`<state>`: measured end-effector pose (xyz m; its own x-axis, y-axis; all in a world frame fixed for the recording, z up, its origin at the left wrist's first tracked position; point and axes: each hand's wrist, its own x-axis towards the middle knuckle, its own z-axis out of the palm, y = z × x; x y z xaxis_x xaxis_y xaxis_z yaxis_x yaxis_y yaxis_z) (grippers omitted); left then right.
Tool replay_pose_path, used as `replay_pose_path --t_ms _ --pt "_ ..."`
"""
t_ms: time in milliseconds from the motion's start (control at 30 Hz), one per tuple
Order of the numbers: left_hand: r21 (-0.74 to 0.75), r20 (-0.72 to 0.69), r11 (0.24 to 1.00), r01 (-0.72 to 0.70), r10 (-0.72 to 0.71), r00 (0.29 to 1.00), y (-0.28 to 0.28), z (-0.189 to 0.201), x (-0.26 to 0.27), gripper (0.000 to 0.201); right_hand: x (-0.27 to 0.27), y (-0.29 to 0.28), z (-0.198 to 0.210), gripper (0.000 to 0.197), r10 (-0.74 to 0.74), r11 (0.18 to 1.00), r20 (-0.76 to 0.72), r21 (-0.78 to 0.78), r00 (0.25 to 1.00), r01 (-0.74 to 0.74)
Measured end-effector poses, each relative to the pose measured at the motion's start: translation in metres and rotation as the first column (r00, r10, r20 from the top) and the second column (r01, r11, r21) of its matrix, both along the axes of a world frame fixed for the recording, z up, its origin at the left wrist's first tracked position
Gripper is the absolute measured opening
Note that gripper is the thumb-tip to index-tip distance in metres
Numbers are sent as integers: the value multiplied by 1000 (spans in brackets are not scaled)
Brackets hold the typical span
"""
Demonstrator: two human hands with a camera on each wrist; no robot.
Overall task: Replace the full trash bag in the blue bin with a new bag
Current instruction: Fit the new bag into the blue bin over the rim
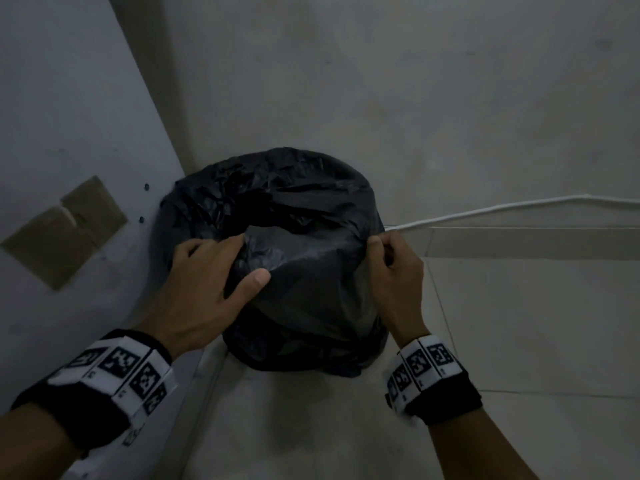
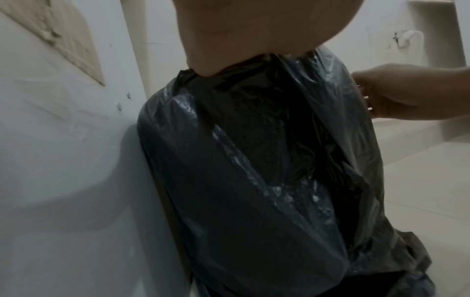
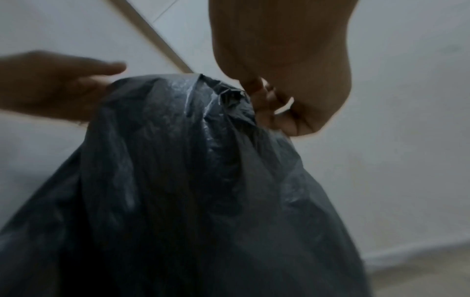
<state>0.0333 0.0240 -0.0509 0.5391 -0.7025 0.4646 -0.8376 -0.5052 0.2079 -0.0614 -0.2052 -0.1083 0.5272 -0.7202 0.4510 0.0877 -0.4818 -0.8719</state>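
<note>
A black trash bag (image 1: 304, 271) lies draped over the bin in the corner and hides the bin entirely. My left hand (image 1: 242, 258) lies on the bag's left top, fingers spread and fairly straight, thumb pressing the plastic. My right hand (image 1: 375, 242) pinches the bag's edge at the right rim between thumb and curled fingers. In the right wrist view that pinch (image 3: 262, 104) holds a crumpled fold of the bag (image 3: 178, 180). The left wrist view shows the bag (image 2: 229, 201) stretched down the bin's side, with the right hand (image 2: 394, 96) at its far edge.
A pale wall panel with brown tape patches (image 1: 65, 230) stands close on the left, touching the bag. A white cable (image 1: 502, 207) runs along the base of the back wall. Light floor tiles (image 1: 519, 323) spread out to the right and front.
</note>
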Motion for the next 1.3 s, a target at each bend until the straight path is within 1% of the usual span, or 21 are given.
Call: replay_pose_path --t_ms 33,67,100,167,233,300,367,467,533,567,633,667,700,767,833,900,967,1067,1133,1233,1300 --pt "-9 13 1000 19 -19 1000 0 1 -1 19 -1 0 2 25 55 998 -40 18 998 -55" --pt "-13 22 999 30 -29 999 -1 3 -3 14 -2 3 3 27 112 994 -83 20 990 -110" --pt "-17 36 999 37 -37 999 -2 2 -4 21 -2 7 5 30 155 988 -109 -3 982 -157" --pt "-6 16 1000 24 -24 1000 -3 1 -3 27 -1 13 9 39 194 975 -78 -91 978 -201" --pt "18 4 1000 11 -11 1000 -2 1 -1 32 2 10 10 43 136 980 -36 -141 990 -140" --pt "36 -12 999 12 -12 1000 2 1 2 51 3 -5 6 43 29 996 -19 -87 999 -30" --pt "21 17 1000 15 -16 1000 7 1 6 61 1 -21 3 44 -37 998 -26 -49 999 36" --pt "53 79 998 -47 42 996 15 3 14 62 -6 -27 3 44 29 999 -42 -42 999 -30" --pt "76 116 990 -117 108 987 20 5 19 58 -7 -21 6 41 124 990 -9 67 992 -123" --pt "56 142 989 -138 129 981 22 6 19 54 -8 -18 9 41 152 971 25 181 988 -154" --pt "-38 183 992 -117 122 976 20 9 16 44 -7 -16 15 39 176 872 78 451 981 -193" --pt "-86 188 993 -76 91 978 16 12 12 40 -6 -18 16 35 185 816 86 542 979 -202" --pt "-111 176 994 -23 42 984 9 15 5 38 -5 -19 15 31 193 788 63 585 979 -193" --pt "-68 101 997 44 -37 994 -10 20 -14 41 -4 -22 10 32 194 776 19 609 981 -165" --pt "35 49 999 17 -19 999 -28 15 -32 50 -4 -22 5 34 167 759 0 638 986 -129" --pt "80 91 996 -39 32 995 -39 5 -46 57 -8 -24 -1 26 147 726 -19 681 989 -95" --pt "63 131 996 -62 53 990 -41 -2 -50 59 -13 -27 -7 20 140 698 -56 714 989 -58" --pt "50 154 997 -57 49 987 -34 0 -43 60 -25 -34 -13 34 149 702 -158 712 976 8" --pt "65 170 997 -37 25 985 -27 2 -34 58 -30 -37 -16 41 165 681 -213 731 963 46" --pt "112 236 993 36 -62 970 -14 4 -21 50 -36 -39 -22 38 227 605 -253 793 941 67" --pt "127 275 990 57 -90 957 -6 3 -14 43 -37 -38 -27 37 236 602 -281 794 930 87"
